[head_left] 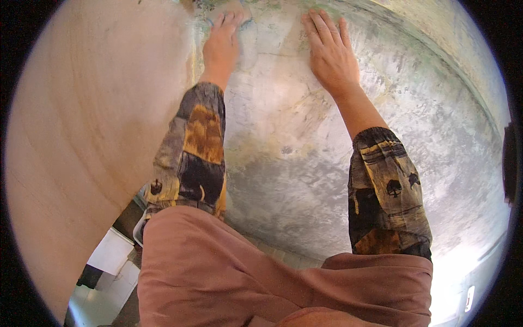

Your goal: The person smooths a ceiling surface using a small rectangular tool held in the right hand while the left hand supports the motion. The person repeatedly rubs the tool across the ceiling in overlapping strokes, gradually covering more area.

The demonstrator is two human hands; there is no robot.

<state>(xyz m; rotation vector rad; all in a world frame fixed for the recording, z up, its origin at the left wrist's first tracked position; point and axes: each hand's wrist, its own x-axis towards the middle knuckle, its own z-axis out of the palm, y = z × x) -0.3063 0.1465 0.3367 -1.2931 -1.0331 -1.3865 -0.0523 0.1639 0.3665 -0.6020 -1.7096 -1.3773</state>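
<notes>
My left hand (220, 49) reaches up to the far end of a mottled grey-green wall (289, 109). Beneath its fingers is a thin pale cloth (237, 10) with blue edges, pressed against the surface; part of it lies hidden under the hand. To the right, my right hand (332, 52) rests flat on the same wall with fingers stretched out and nothing in them. Dark scuffs and greenish stains mark the wall around both hands.
A smooth beige surface (87, 109) borders the wall on the left. Below it at the lower left are white flat pieces (111, 252) and part of a pale chair-like rim (138, 231). Bright light falls at the lower right. A pinkish-brown draped garment (218, 267) covers the lower middle.
</notes>
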